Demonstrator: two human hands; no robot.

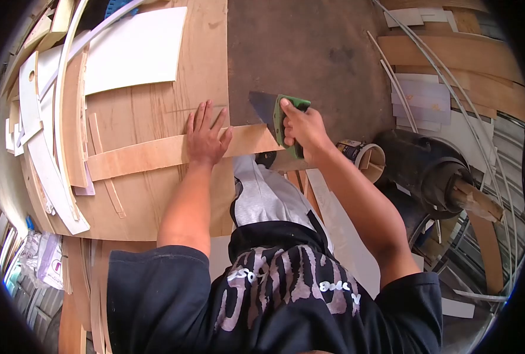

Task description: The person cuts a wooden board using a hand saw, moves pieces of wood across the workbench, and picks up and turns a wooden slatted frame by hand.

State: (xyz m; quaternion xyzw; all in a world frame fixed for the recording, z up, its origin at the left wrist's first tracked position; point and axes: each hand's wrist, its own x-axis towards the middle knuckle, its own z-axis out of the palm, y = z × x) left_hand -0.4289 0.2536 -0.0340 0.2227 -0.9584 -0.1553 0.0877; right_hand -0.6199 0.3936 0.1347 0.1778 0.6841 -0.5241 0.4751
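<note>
My right hand [302,131] is wrapped round the green handle of a handsaw [265,107]. The saw's dark blade points up and to the left, beside the right end of a long light wooden strip [150,160]; whether its teeth touch the wood I cannot tell. That strip lies across the plywood sheet [156,206], and its right end sticks out past the sheet's edge. My left hand [207,135] presses down on the strip near that edge, palm down with fingers spread.
White boards [135,53] and curved strips lie on the plywood's left side, with a thin wooden stick [106,168] nearby. On my right are an open tin [370,162], a large black container [419,168] and stacked wood pieces [451,53]. A plastic bag [44,256] sits lower left.
</note>
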